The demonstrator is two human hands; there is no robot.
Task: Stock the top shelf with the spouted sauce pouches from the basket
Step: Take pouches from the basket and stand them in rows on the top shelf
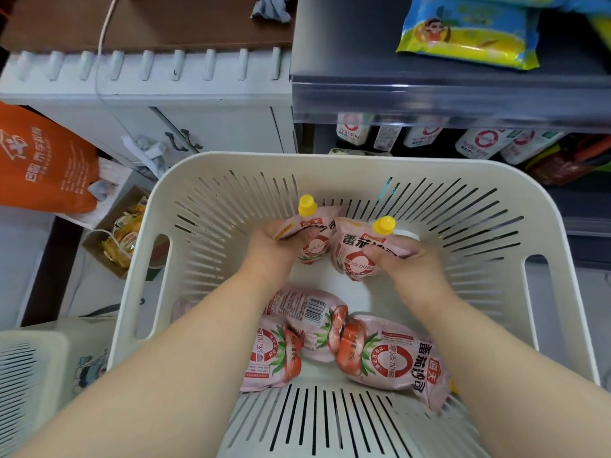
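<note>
Two glossy pink pouches, yellow caps (307,204): left pouch (315,242) gripped in my left hand (274,251), right pouch (357,259) in my right hand (411,264). At least three more flat in slotted cream plastic basket (330,160).

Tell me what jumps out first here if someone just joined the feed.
Mid-frame, the left hand grips the left pouch and the right hand the right pouch, both pink, yellow-capped and upright inside the white slotted basket. Nearer the person, more pouches lie flat on its floor. A blue-and-yellow packet lies on the grey shelf, upper right.
</note>
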